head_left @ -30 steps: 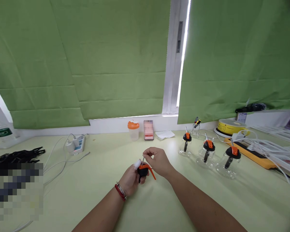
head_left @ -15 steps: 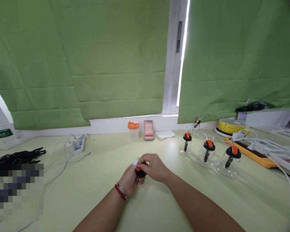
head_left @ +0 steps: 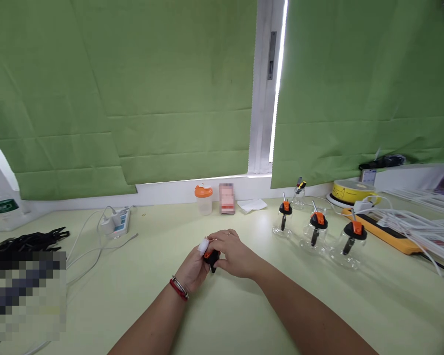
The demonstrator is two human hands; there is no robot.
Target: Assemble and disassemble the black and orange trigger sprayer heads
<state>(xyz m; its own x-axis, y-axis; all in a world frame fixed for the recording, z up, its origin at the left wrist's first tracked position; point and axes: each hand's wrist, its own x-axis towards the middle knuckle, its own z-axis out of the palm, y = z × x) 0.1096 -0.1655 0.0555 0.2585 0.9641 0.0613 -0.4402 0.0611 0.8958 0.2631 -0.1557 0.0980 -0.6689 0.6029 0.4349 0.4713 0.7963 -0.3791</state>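
Lid (head_left: 213, 258), black and orange, sits between both hands: left hand (head_left: 193, 270) cradles it, right hand (head_left: 239, 254) curls over its side! Looks like an adjusting step; the next move calls for a steady left hold.

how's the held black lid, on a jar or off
Off: the held lid has its dark prong bare, no jar around it.

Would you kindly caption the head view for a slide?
Left hand and right hand hold a black-and-orange lid; three lidded bottles stand to the right.
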